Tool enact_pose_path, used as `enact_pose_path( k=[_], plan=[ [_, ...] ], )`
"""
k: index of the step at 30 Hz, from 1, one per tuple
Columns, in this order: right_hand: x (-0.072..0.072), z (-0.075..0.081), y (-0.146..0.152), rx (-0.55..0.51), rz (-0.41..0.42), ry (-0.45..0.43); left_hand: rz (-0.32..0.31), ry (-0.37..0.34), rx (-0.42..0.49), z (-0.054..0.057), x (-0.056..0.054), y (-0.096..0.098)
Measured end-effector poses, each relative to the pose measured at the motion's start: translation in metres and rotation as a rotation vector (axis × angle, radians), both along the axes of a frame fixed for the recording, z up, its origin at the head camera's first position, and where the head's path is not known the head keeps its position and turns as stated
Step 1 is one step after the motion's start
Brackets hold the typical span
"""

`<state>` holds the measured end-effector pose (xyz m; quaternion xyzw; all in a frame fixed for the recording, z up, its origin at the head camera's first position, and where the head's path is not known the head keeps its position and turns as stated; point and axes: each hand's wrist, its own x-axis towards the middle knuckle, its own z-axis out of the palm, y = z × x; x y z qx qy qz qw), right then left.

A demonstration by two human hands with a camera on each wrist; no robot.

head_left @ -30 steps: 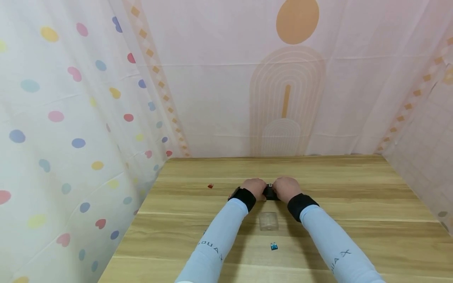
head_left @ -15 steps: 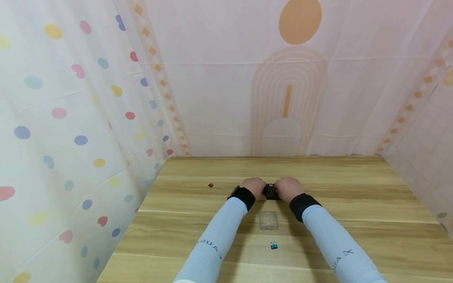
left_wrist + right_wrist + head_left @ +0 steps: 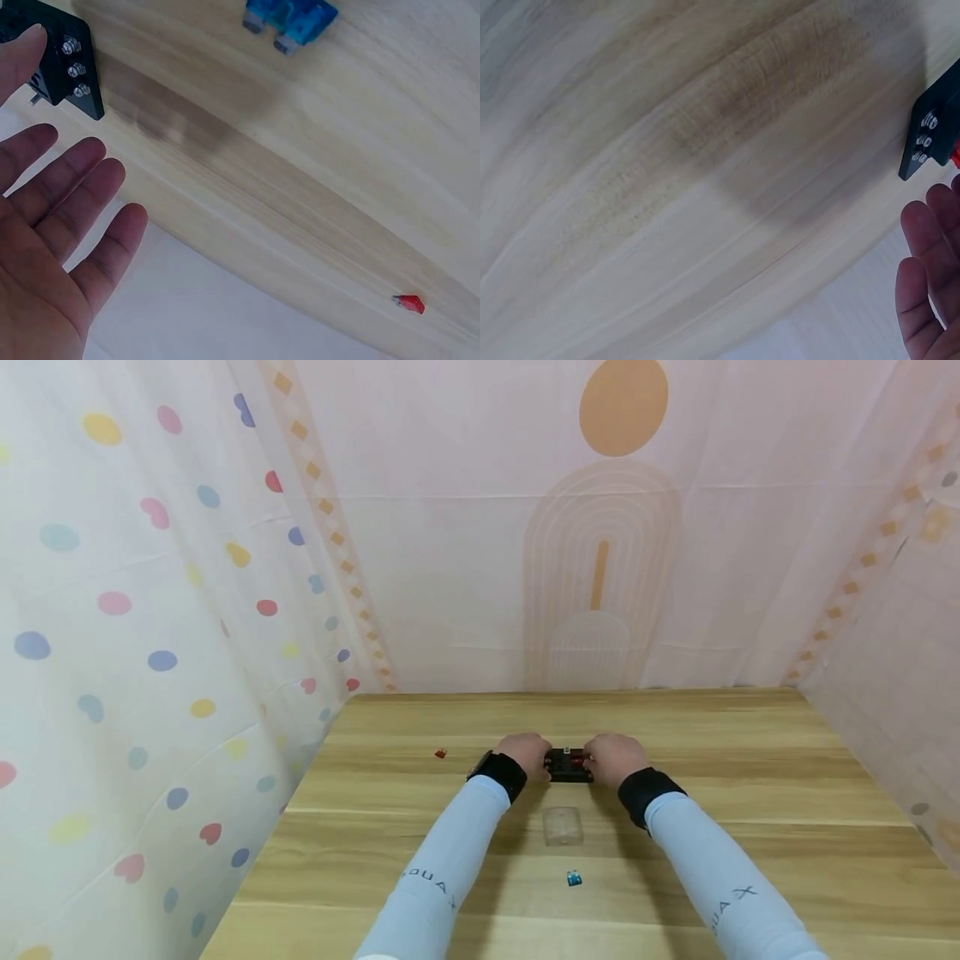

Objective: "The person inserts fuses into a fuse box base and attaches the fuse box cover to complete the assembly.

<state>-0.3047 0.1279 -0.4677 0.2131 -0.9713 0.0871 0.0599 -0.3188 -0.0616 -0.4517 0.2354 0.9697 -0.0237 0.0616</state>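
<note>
A black fuse box (image 3: 567, 773) sits between my hands near the middle of the table, with metal terminal screws at its ends in the wrist views. My left hand (image 3: 527, 755) holds its left end; in the left wrist view the thumb (image 3: 28, 52) lies over the box and the other fingers extend below. At the opposite end my right hand (image 3: 617, 758) grips the box, fingertips close to a red blade fuse (image 3: 577, 761) in its right half. The right thumb is outside the right wrist view.
A clear plastic cover (image 3: 562, 827) lies in front of the box. Closer to me is a blue blade fuse (image 3: 573, 878). Another red blade fuse (image 3: 441, 753) lies at the left. The wooden table (image 3: 720, 752) meets curtains at the back and left.
My hands have moved apart toward the two ends of the fuse box, uncovering more of it and the red blade fuse. The cover and loose fuses stay where they were.
</note>
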Motion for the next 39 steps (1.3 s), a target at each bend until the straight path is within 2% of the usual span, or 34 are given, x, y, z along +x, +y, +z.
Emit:
enact_pose_path(
  k=[7, 19, 25, 31, 39],
  plan=[
    [0.002, 0.002, 0.001, 0.001, -0.019, -0.037, -0.009, 0.026, -0.033, -0.004, -0.005, -0.004],
    [0.002, 0.001, 0.007, -0.025, 0.03, -0.05, 0.015, 0.003, -0.026, 0.001, -0.002, -0.006],
    [0.004, 0.003, 0.009, -0.043, 0.037, -0.064, 0.001, 0.018, -0.037, -0.003, -0.005, -0.007],
    [0.009, 0.001, 0.01, -0.068, 0.033, -0.108, 0.002, 0.005, -0.023, -0.003, -0.005, -0.006],
    [0.023, 0.006, 0.005, -0.067, 0.118, -0.068, -0.004, 0.016, -0.021, 0.002, -0.003, -0.004]
  ],
)
